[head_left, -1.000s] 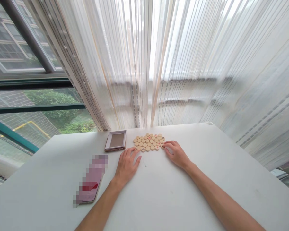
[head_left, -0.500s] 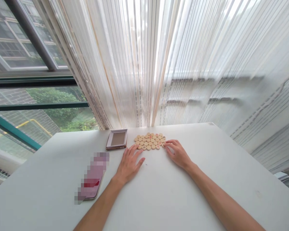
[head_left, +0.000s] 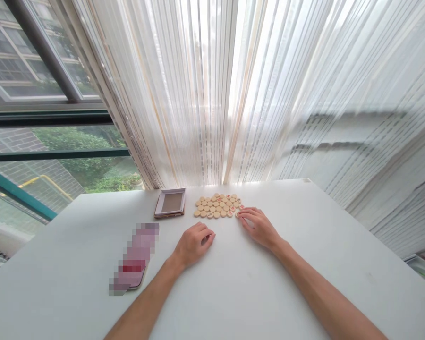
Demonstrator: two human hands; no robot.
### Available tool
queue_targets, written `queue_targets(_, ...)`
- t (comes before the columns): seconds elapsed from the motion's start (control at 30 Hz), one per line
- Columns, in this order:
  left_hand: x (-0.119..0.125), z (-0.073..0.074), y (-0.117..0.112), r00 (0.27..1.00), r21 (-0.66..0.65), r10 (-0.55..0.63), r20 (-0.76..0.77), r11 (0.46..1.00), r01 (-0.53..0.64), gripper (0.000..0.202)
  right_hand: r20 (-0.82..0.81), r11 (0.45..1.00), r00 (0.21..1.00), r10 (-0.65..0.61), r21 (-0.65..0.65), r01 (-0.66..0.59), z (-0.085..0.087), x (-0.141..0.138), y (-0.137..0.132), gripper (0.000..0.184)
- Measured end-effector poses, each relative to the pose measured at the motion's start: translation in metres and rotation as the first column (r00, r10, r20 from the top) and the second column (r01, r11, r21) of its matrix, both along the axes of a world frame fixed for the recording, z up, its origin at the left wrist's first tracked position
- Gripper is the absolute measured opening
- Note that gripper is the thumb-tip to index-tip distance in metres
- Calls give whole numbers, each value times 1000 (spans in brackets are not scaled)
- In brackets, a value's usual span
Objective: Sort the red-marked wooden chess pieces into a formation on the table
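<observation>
A cluster of several round wooden chess pieces point(head_left: 217, 206) lies flat on the white table point(head_left: 233, 283) near its far edge. My right hand point(head_left: 259, 226) rests on the table at the cluster's right end, fingers stretched out, fingertips touching the outermost piece point(head_left: 238, 213). My left hand point(head_left: 194, 243) sits on the table a little in front of the cluster, its fingers curled under into a loose fist; whatever may be inside is hidden.
A small shallow rectangular box point(head_left: 170, 203) lies left of the pieces. A blurred-out phone point(head_left: 134, 259) lies further left and nearer. Sheer striped curtains point(head_left: 251, 94) hang right behind the table's far edge, with a window point(head_left: 38, 94) to the left.
My left hand pulled back from the cluster's near left side and its spread fingers curled shut. My right hand stayed at the right end. The view shifted slightly.
</observation>
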State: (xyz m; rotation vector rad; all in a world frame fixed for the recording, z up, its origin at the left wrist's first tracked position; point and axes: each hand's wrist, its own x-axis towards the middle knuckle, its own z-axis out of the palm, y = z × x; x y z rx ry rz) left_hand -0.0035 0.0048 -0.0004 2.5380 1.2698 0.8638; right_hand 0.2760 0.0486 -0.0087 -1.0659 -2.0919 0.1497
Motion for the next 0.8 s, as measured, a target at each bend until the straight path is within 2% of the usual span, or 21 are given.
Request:
queue_targets(0.2, -2, 2, 2, 994, -56, 35, 107, 998, -29, 21, -62, 997, 996, -59, -47, 56, 11, 0, -4, 23)
queue_targets(0.33, -2, 2, 2, 986, -120, 52, 156, 992, -33, 20, -64, 996, 995, -74, -64, 70, 7, -4, -8, 23)
queue_targets(0.57, -3, -1, 3, 980, -147, 68, 187, 988, -40, 20, 60, 998, 998, -35, -41, 37, 0, -7, -19, 39)
queue_targets(0.7, -3, 0, 3, 979, -156, 73, 190, 987, -43, 19, 157, 997, 987, -36, -58, 45, -4, -5, -20, 40)
queue_targets(0.8, -3, 0, 3, 977, -153, 79, 196, 987, -50, 19, 168, 998, 985, -47, -40, 54, -6, -6, -19, 42)
